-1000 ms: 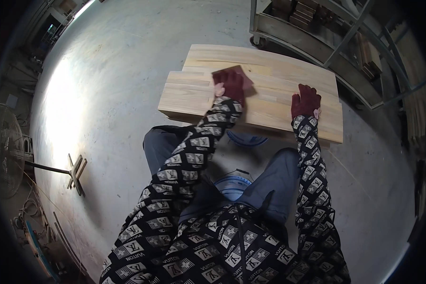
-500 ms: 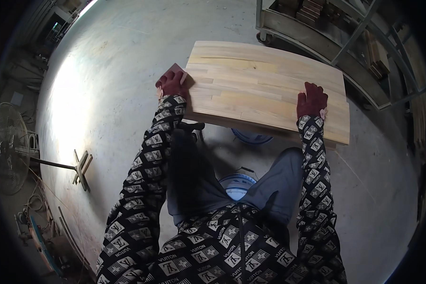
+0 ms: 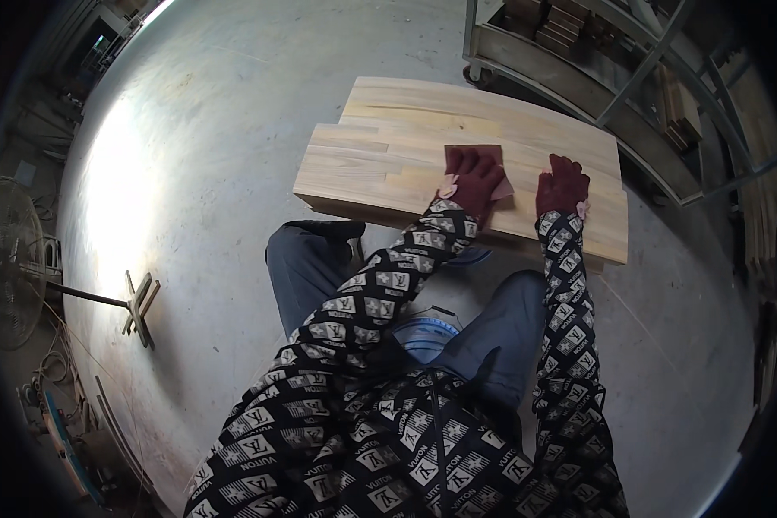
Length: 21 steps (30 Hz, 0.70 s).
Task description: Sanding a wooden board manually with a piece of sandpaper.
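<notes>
My left hand (image 3: 472, 188), in a dark red knit glove, presses a reddish-brown sheet of sandpaper (image 3: 493, 156) onto a pale wooden panel (image 3: 406, 116). Its fingers lie over the sheet, whose corners stick out around them. Towards the panel's right end, my right hand (image 3: 563, 186), gloved the same way, rests on the wood with fingers stretched out and nothing in them. The panel is made of joined strips and has a stepped left end. It lies across in front of my knees.
A blue bucket (image 3: 425, 337) stands between my legs, and part of another blue round thing shows under the panel. At the far right is a wheeled metal rack (image 3: 535, 76) with wood pieces. A fan (image 3: 17, 263) with a crossed foot (image 3: 138, 306) stands left.
My left hand has swept right with the sandpaper, from the panel's left end to near its middle, uncovering that end. My right hand stays in about the same place on the wood.
</notes>
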{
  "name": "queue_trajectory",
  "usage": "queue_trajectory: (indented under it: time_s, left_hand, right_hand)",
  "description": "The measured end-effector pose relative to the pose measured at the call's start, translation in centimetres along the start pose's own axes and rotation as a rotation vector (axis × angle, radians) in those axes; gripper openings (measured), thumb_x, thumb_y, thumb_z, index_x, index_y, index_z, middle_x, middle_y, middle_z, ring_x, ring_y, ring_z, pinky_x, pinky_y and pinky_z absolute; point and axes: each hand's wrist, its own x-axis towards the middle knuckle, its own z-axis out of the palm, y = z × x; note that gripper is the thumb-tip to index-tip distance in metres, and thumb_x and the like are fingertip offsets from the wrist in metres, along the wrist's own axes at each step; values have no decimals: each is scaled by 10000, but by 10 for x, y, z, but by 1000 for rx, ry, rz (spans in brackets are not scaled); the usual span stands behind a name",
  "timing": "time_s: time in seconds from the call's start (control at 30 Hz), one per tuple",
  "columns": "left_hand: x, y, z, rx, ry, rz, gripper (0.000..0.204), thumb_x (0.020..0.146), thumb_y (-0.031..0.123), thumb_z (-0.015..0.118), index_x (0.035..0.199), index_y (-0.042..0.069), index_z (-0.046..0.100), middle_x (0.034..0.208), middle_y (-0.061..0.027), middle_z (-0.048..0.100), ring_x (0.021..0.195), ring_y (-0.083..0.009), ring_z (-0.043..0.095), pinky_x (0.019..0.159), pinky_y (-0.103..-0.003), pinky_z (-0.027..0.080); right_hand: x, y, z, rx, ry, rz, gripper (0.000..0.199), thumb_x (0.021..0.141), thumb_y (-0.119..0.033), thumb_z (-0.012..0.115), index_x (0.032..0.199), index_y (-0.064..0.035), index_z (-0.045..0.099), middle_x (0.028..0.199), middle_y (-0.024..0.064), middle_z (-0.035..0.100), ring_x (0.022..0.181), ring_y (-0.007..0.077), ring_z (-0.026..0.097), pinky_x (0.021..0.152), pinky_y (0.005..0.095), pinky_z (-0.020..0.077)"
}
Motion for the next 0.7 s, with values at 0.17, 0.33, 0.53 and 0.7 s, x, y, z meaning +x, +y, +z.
queue_trajectory:
  time_s: [0.17, 0.33, 0.53, 0.7]
  left_hand:
    - [-90, -104, -115, 385, -68, -415, 440, 874, 263, 602, 1275, 82, 607, 1333, -155, 577, 1205, -408, 496, 1062, -552, 332]
    - [-116, -120, -144, 502, -15, -680, 471, 780, 198, 642, 1243, 114, 620, 1293, -146, 567, 1229, -391, 472, 1057, -572, 324]
    - [-38, 30, -31, 96, 78, -203, 598, 664, 218, 737, 1224, 54, 602, 1263, -182, 567, 1218, -418, 477, 1085, -571, 332]
    - [-27, 60, -15, -97, -57, -8, 637, 624, 208, 757, 1227, 72, 604, 1296, -165, 562, 1255, -403, 471, 1127, -548, 326]
  right_hand:
    - [-1, 1, 5, 17, 44, -13, 342, 848, -201, 664, 1166, -80, 633, 1090, 95, 648, 1039, 309, 584, 888, 474, 448]
    - [-2, 1, 4, 7, 30, 6, 341, 845, -193, 665, 1166, -85, 633, 1095, 93, 649, 1044, 303, 584, 890, 473, 449]
    - [-2, 4, 4, 25, 24, 2, 335, 844, -177, 656, 1164, -82, 631, 1080, 92, 648, 1043, 311, 584, 881, 484, 452]
    - [-2, 5, 3, 17, -51, 19, 342, 867, -171, 637, 1198, -84, 636, 1113, 111, 666, 1053, 333, 595, 899, 489, 463]
